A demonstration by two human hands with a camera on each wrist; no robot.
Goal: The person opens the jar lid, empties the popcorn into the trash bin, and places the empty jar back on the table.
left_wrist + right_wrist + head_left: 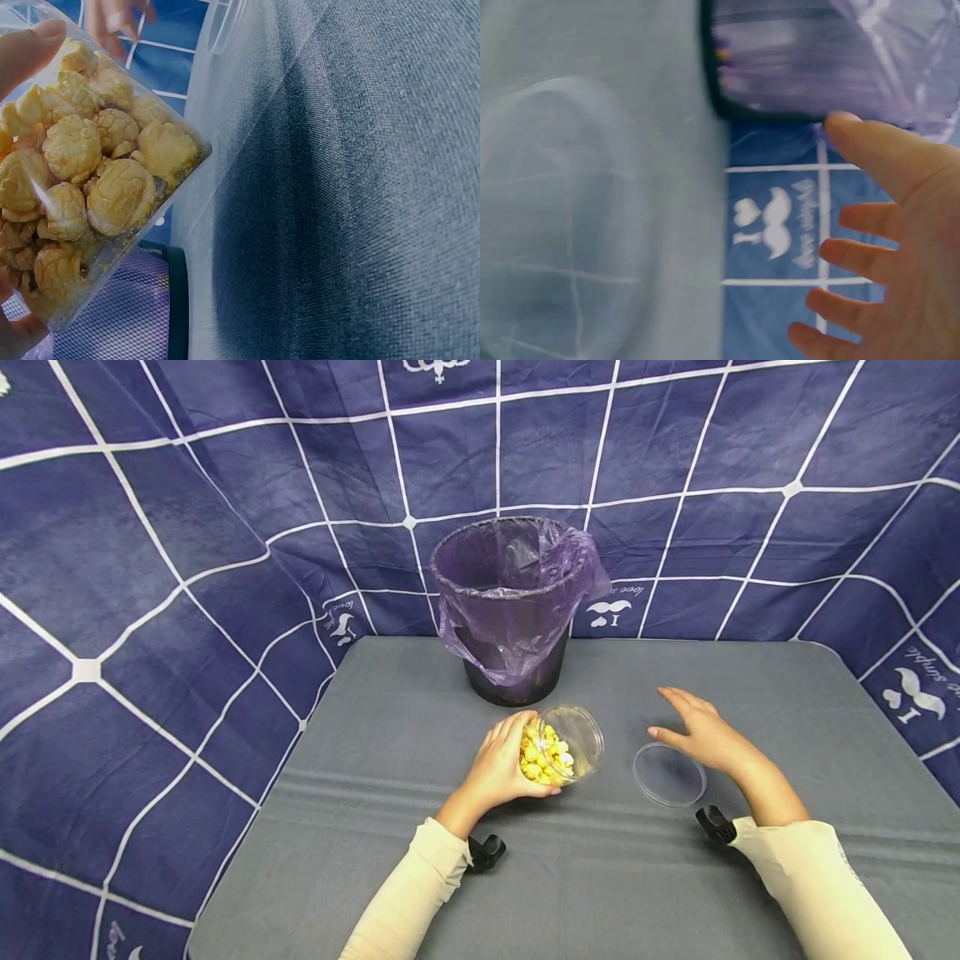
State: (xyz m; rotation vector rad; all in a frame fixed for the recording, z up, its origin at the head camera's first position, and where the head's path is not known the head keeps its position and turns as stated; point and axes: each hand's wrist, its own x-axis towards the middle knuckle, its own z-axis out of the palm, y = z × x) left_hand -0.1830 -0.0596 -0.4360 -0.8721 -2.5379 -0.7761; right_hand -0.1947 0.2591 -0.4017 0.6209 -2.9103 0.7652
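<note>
We are looking at a gray surface [360, 727], where a clear round lid [669, 775] is lying and a black bin [536, 681] is standing.

Hands x2: 1 L hand [498, 768], 1 R hand [705, 735]. Sleeves [408, 893] x2, blk clips [489, 853] x2. 1 tub [590, 731], 1 lid [671, 775], 1 bin [517, 695], 1 bag [506, 631], 1 table [375, 735]. Popcorn [536, 762]: many pcs, overlapping, exact no. unclear. Cloth [225, 710] prints, head view: 3 full moustaches [609, 607], 1 crown [437, 367], part cut off.

A clear tub [579, 732] of yellow popcorn [536, 762] tilts in the left hand [498, 764]; a clear lid [670, 774] lies on the table [585, 885].
</note>
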